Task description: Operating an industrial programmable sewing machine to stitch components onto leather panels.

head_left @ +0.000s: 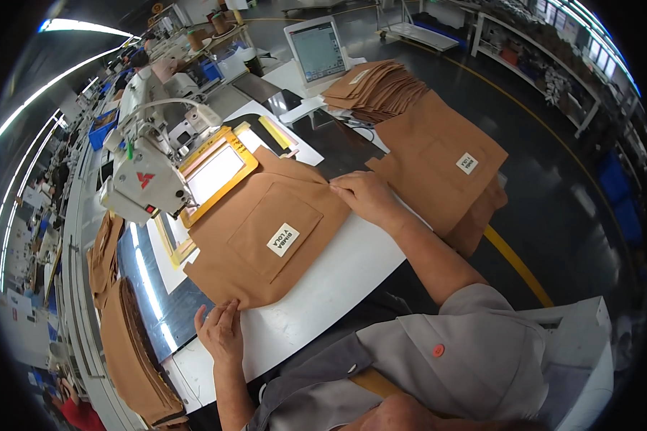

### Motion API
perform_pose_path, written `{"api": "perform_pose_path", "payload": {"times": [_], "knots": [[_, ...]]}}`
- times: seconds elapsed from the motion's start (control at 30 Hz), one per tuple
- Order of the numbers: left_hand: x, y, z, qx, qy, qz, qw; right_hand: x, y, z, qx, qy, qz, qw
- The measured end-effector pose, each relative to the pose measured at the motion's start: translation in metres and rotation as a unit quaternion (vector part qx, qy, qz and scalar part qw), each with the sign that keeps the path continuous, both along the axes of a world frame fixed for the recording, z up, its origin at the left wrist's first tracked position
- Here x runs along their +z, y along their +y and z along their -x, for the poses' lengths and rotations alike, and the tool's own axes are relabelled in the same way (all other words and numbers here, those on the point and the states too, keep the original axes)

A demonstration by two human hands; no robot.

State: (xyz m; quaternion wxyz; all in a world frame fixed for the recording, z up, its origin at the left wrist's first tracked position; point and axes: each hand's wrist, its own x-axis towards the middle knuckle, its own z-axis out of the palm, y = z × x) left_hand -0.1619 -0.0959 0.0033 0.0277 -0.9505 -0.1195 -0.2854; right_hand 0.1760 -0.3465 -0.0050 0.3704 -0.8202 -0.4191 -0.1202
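Left hand (221, 334) and right hand (366, 197) are pinching the brown panel (255, 237) by its near-left and right edges, seemingly suiting light, limp cloth.

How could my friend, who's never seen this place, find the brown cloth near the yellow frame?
Find the big white sewing machine on the left, then its yellow frame. Between that frame and the person, the brown cloth lies spread, with a white label. Another cloth, off to the right, has one too, but only this one has the left hand and right hand at its edges.
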Motion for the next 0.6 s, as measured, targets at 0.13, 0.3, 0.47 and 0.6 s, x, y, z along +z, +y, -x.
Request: {"api": "perform_pose_path", "payload": {"times": [0.13,0.3,0.47,0.6], "knots": [[0.038,-0.032,-0.056,-0.119,-0.017,0.030,0.992,0.044,-0.027,-0.022,-0.080,0.024,-0.107,0.991],[0.062,-0.102,-0.135,-0.342,-0.048,0.047,0.937,0.100,-0.125,-0.076,-0.208,-0.085,-0.159,0.961],[0.047,-0.149,-0.151,-0.468,0.001,0.020,0.884,0.111,-0.256,-0.105,-0.389,-0.076,-0.137,0.908],[0.025,-0.128,-0.143,-0.457,0.033,0.053,0.887,0.030,-0.341,-0.127,-0.461,-0.051,-0.027,0.885]]}}
